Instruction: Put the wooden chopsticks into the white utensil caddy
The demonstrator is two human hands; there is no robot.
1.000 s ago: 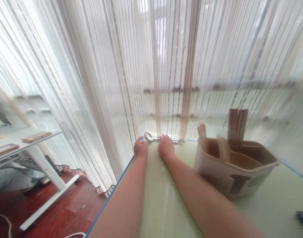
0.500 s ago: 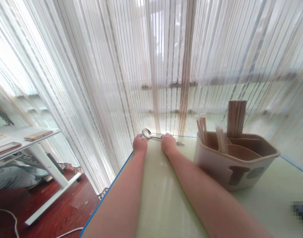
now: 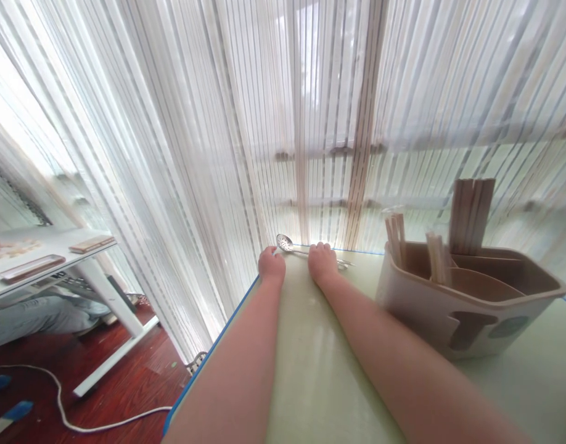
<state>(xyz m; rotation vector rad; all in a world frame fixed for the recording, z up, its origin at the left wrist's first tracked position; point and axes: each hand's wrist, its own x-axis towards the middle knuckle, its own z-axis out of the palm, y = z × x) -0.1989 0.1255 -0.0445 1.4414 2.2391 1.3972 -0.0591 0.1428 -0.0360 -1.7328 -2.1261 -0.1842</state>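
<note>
A metal slotted spoon [image 3: 285, 243] lies across the far end of the pale green table [image 3: 311, 345], its perforated bowl to the left. My right hand [image 3: 323, 262] is closed over its handle, fingers curled away from me. Beyond that hand, thin metal handle ends [image 3: 346, 264] stick out to the right. My left hand [image 3: 271, 265] is curled shut beside the bowl, at the table's left corner. A small bluish-white bit shows by its thumb, too small to name.
A beige divided holder [image 3: 468, 320] with wrapped sticks and wooden chopsticks [image 3: 471, 216] stands right of my right arm. Striped sheer curtains [image 3: 195, 154] hang beyond the table. At left are a white table [image 3: 91, 243], a person's leg [image 3: 42, 317] and a white cable [image 3: 63, 407] on the floor.
The view has swung slightly left, so everything sits further right in the picture. My hands remain around the spoon at nearly the same spots on the table.
</note>
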